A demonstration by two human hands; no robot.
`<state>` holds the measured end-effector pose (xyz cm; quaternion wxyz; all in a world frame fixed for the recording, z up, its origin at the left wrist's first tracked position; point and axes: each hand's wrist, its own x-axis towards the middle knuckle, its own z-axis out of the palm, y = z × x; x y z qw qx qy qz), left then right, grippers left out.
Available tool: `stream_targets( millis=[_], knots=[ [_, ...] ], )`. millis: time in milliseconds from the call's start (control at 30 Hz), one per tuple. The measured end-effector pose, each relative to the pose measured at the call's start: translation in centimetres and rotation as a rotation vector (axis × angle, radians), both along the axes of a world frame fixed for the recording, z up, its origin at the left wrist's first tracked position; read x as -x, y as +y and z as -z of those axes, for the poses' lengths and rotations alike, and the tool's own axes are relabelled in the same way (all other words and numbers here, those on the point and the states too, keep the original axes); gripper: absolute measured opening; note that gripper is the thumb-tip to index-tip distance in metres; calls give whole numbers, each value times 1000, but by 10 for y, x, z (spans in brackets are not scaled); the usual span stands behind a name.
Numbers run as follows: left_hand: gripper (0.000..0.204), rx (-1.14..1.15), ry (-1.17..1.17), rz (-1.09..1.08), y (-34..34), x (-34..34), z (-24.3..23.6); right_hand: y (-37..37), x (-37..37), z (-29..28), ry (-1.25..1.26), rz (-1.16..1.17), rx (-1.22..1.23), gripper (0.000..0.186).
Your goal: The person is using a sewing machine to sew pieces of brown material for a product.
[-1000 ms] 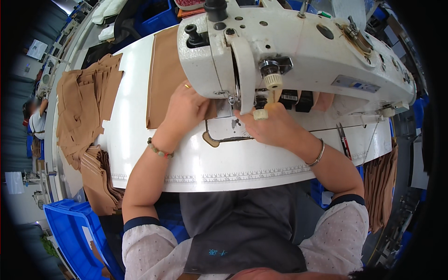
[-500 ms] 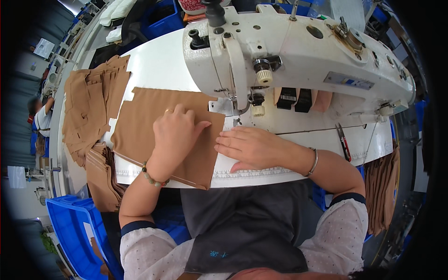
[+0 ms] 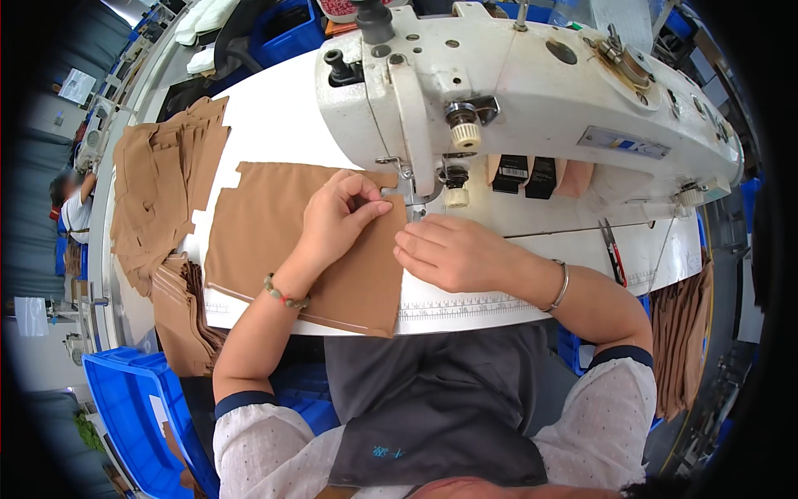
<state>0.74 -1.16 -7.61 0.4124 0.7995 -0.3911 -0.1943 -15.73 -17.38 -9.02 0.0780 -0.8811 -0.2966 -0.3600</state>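
A brown fabric panel point(image 3: 274, 224) with notched upper corners lies flat on the white sewing table, its right edge beside the presser foot point(image 3: 416, 213) of a white sewing machine point(image 3: 499, 79). On top of it rests my left hand point(image 3: 339, 218), thumb and forefinger pinched at the panel's upper right edge near the notch. Just right of that edge, my right hand point(image 3: 453, 254) is closed, fingertips gathered close to the presser foot. Whatever those fingertips hold, if anything, is hidden.
Stacked brown fabric pieces point(image 3: 162, 179) lie to the left, with more hanging below them. Red-handled thread snips point(image 3: 613, 253) and small black boxes point(image 3: 525, 176) are on the right. A printed ruler point(image 3: 465, 308) runs along the front edge. A blue bin point(image 3: 137, 416) stands lower left.
The brown panel has shifted right, toward the needle. My left hand has moved right and now pinches its edge. My right hand has moved slightly up and right, its fingers drawn in.
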Motion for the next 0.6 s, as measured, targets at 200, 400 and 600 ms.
stream_targets(
  millis=[200, 400, 600],
  knots=[
    [16, -103, -41, -18, -12, 10, -12, -3, 1, 8, -20, -10, 19, 16],
    [18, -186, -314, 264, -26, 1, -30, -2, 1, 12, 26, -1, -8, 11],
    [16, -155, -262, 221, -26, -2, -23, 1, 2, 10, 44, 3, -42, 11]
  ],
)
